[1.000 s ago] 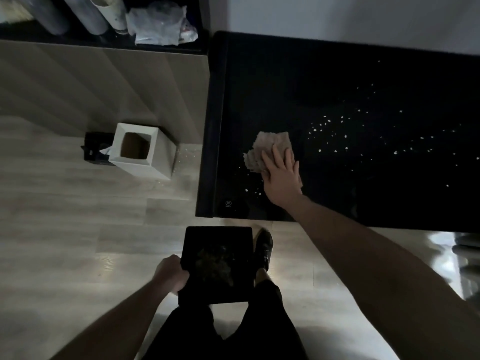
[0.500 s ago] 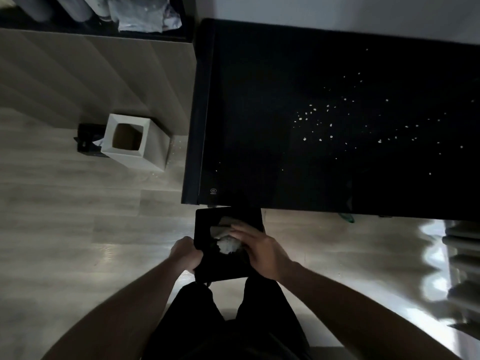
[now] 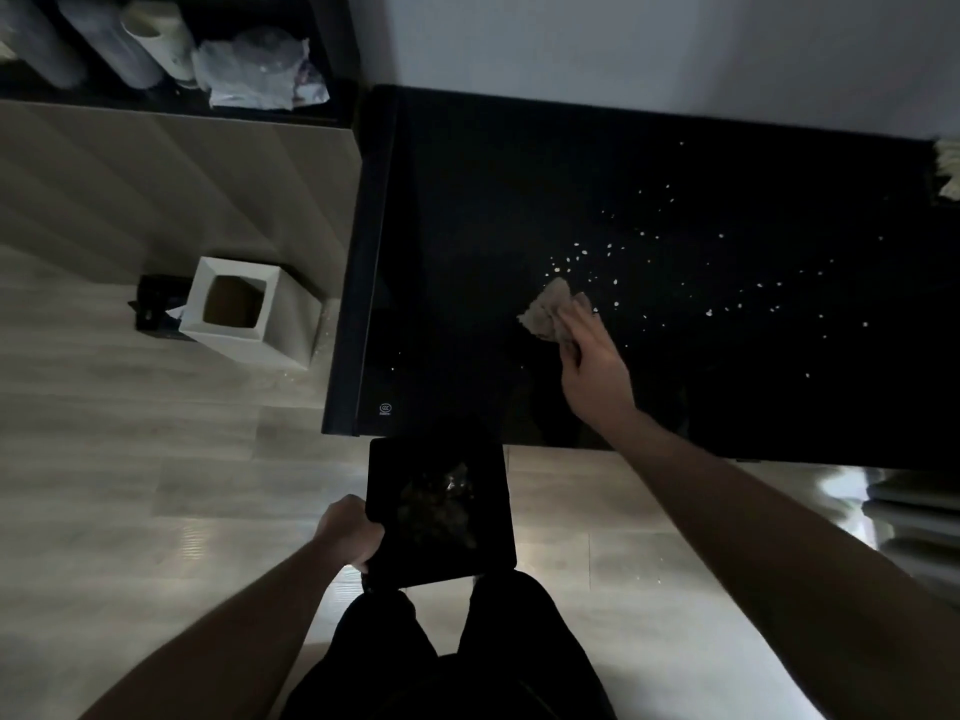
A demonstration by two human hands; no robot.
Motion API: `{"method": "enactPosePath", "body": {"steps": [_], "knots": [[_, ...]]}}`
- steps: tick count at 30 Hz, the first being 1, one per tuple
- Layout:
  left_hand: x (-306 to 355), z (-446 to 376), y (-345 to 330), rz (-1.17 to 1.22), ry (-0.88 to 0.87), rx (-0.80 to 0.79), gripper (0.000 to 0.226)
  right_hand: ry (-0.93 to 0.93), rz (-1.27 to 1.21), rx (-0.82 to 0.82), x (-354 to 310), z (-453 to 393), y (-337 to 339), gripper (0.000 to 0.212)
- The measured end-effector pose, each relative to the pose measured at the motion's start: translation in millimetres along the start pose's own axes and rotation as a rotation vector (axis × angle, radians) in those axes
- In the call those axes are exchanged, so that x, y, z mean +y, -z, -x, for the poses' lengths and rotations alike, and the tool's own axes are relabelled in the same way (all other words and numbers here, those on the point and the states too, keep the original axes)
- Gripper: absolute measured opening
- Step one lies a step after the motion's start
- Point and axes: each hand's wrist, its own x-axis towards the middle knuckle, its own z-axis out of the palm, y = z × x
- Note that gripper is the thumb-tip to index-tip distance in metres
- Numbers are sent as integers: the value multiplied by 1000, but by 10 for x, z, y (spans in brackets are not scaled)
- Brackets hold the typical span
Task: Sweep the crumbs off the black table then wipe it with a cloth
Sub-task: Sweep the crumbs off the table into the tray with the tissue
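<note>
The black table (image 3: 493,200) fills the upper right of the head view. Pale crumbs (image 3: 613,252) lie scattered over its middle and right. My right hand (image 3: 592,371) holds a crumpled beige cloth (image 3: 550,309) against the tabletop, at the near-left edge of the crumb patch. My left hand (image 3: 348,532) grips the left edge of a black tray (image 3: 441,511), held level just below the table's front edge. A dim heap of swept crumbs lies in the tray.
A white square bin (image 3: 234,309) stands open on the wood floor left of the table, with a small dark object (image 3: 156,304) beside it. A shelf with rolls and a plastic bag (image 3: 260,70) is at the upper left. My dark-trousered legs are below the tray.
My right hand left the tray with the cloth and went back up onto the table, further right than before, at the edge of the crumbs. The tray stayed below the front edge.
</note>
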Motion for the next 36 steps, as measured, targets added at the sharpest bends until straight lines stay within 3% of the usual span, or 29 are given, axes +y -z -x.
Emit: {"method": "enactPosePath", "body": {"steps": [3, 5, 11, 15, 19, 25, 27, 31, 36], "knots": [[45, -3, -47, -37, -6, 13, 19, 1, 214, -208, 157, -59, -223, 48], [83, 0, -77, -58, -7, 27, 20, 26, 262, -232, 156, 122, -417, 52], [129, 55, -129, -37, 11, 26, 29, 310, -21, -370, -194, 1064, -677, 70], [128, 88, -120, -54, 21, 22, 33, 238, -162, -549, -297, 1237, -551, 48], [111, 89, -133, -16, 33, 30, 34, 172, -292, -378, -457, 814, -434, 43], [6, 52, -85, 92, 40, -52, 15, 227, -164, -220, -768, -229, -779, 48], [-52, 7, -62, 147, 45, -70, 25, 247, -72, -234, -880, -497, -983, 49], [-141, -99, -37, 173, 60, -57, 27, 304, 264, -414, -925, -498, -1357, 50], [-222, -116, 63, 73, 37, -68, 13, 435, 238, -472, -749, 368, -1383, 52]]}}
